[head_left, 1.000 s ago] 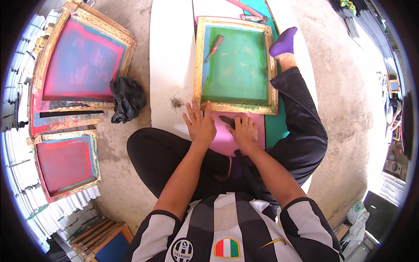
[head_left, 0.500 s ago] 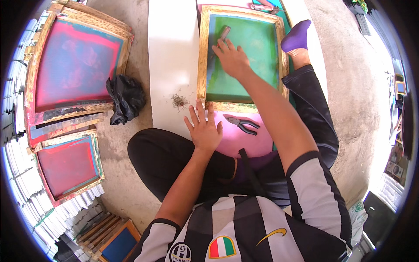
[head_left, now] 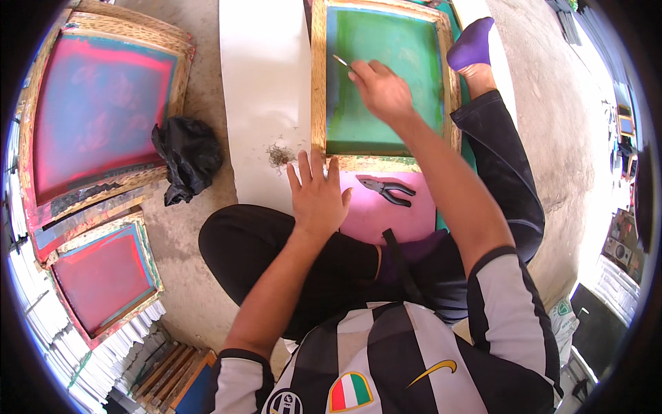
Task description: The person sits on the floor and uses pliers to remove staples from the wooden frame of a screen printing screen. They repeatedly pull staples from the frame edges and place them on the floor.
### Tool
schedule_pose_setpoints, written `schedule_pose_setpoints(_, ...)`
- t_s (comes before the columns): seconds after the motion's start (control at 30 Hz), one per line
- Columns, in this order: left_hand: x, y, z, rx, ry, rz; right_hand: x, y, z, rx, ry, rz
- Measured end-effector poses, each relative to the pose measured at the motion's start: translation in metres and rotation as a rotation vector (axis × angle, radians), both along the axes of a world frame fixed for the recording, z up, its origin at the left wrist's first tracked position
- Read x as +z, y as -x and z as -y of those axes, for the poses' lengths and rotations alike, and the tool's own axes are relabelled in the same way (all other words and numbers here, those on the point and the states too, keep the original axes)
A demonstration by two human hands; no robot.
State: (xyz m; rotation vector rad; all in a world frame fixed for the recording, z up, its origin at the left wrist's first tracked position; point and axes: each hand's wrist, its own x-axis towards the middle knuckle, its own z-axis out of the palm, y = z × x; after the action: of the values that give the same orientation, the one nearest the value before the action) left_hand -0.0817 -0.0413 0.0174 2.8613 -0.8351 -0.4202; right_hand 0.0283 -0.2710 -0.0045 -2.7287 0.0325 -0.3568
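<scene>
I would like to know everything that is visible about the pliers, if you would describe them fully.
The pliers have a grey, metal-looking head and two slightly curved black handles, spread apart; whether the jaws are fully closed is too small to tell. They lie on the pink surface, just below the wooden frame, with the head toward the picture's upper left and the handles toward the right. Neither the left hand nor the right hand touches them.

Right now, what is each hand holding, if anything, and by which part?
The right hand holds a tool, probably by its handle, hidden in the grip; its shaft shows. The left hand holds nothing.
</scene>
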Motion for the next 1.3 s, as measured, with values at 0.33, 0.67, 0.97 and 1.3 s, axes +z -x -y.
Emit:
schedule_pose_setpoints(0.33, -0.007, -0.013, -0.007, -0.053, -0.016, 0.000, -0.021, 0.193, -0.121, -0.371, -0.543, -0.349)
schedule_pose_setpoints(0.67, -0.008, -0.017, -0.003, -0.051, -0.010, 0.001, -0.020, 0.189, -0.124, -0.408, -0.606, -0.354)
schedule_pose_setpoints(0.97, -0.009, -0.020, -0.003, -0.010, 0.070, -0.057, -0.006, 0.176, -0.131, -0.544, -0.672, -0.445)
schedule_pose_setpoints(1.3, -0.013, -0.020, -0.004, 0.001, 0.088, -0.111, -0.040, 0.180, -0.152, -0.677, -0.792, -0.337)
